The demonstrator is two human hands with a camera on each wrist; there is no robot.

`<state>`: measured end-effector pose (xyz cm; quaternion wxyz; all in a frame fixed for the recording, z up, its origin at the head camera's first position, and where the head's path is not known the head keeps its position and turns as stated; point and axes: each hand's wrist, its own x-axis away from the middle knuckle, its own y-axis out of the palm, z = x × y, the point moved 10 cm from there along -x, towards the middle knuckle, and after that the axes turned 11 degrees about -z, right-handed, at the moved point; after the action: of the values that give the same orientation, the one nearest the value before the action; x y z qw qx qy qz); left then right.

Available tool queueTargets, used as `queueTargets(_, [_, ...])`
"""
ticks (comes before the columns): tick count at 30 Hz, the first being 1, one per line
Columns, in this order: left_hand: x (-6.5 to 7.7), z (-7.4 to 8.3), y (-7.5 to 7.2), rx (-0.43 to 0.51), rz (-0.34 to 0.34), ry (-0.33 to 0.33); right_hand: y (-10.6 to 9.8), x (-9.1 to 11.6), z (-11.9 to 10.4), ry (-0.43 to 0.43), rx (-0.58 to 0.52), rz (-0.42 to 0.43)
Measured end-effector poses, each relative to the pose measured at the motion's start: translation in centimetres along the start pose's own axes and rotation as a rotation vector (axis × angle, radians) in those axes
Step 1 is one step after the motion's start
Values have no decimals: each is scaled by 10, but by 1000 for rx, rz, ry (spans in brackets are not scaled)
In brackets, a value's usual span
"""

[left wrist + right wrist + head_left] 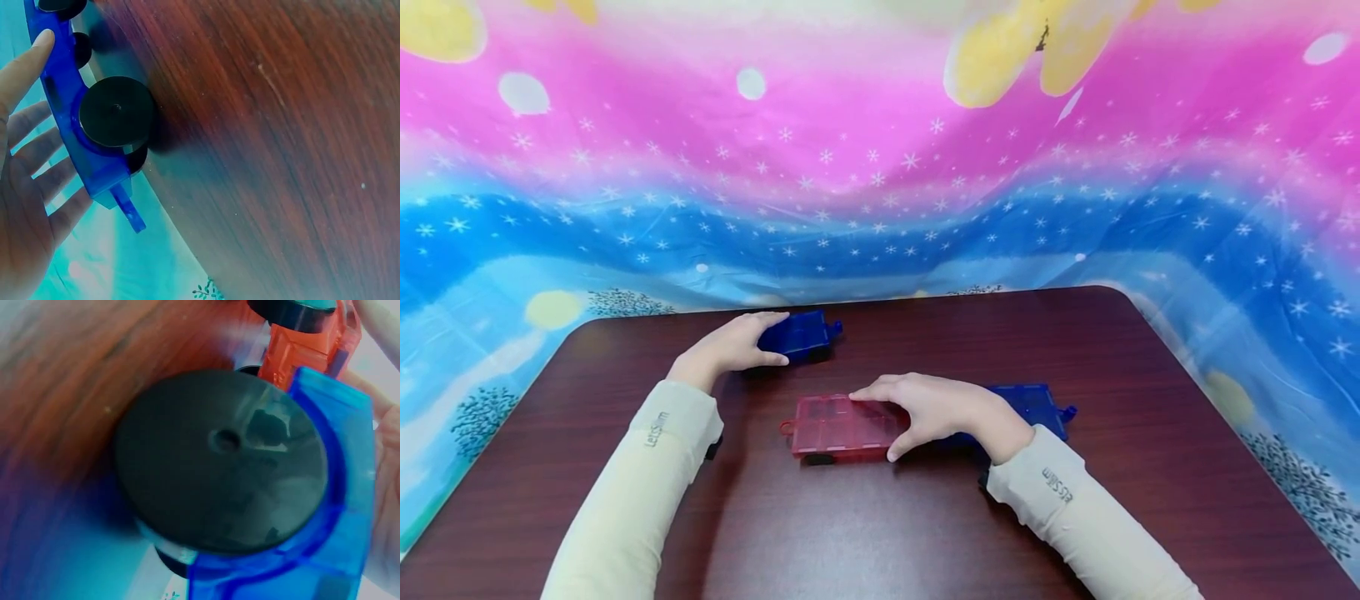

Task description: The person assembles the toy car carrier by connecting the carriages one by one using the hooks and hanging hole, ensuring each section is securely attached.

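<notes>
1. Out at the far left of the surface (895, 533), the left hand (727, 343) has the blue car (808, 335), fingers along the far side, thumb along the near side, a clear grip.
2. That car sits upright by the back edge, its hook (837, 328) pointing right; the left wrist view shows its black wheels (117, 112) from close up.
3. Over to the middle, and here's the right hand (936, 408), gripping the red car (831, 425) at its right end, thumb on the near side, fingers over the far edge.
4. The red car lies lengthwise across the surface, ring (787, 427) to the left, nearer the person than the blue car and well apart from it.
5. Just right of the red car, partly under the right wrist, stands the second blue car (1028, 404), end to end with it; the hand covers the join, so whether they are hooked together I can't tell.
6. Pale sleeves (617, 492) on both arms, and behind it all hangs a pink and blue cloth (850, 158) scattered with white snowflakes.
</notes>
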<state>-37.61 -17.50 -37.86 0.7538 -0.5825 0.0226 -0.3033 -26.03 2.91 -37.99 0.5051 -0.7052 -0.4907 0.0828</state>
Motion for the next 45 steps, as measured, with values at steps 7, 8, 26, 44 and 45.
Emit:
queueTargets(7, [0,-4,0,-34,9,-36,1,1,0,-3,15,-11])
queueTargets(8, [1,-4,0,-38,11,-38,1,1,0,-2,20,-12])
queueTargets(26, [15,-3,-3,-40,41,25,1,8,1,27,101,11])
queueTargets(44, [54,9,-14,-111,86,41,-1,12,4,21,77,36])
queueTargets(45, [56,9,-14,-112,89,39,-1,13,5,21,72,39])
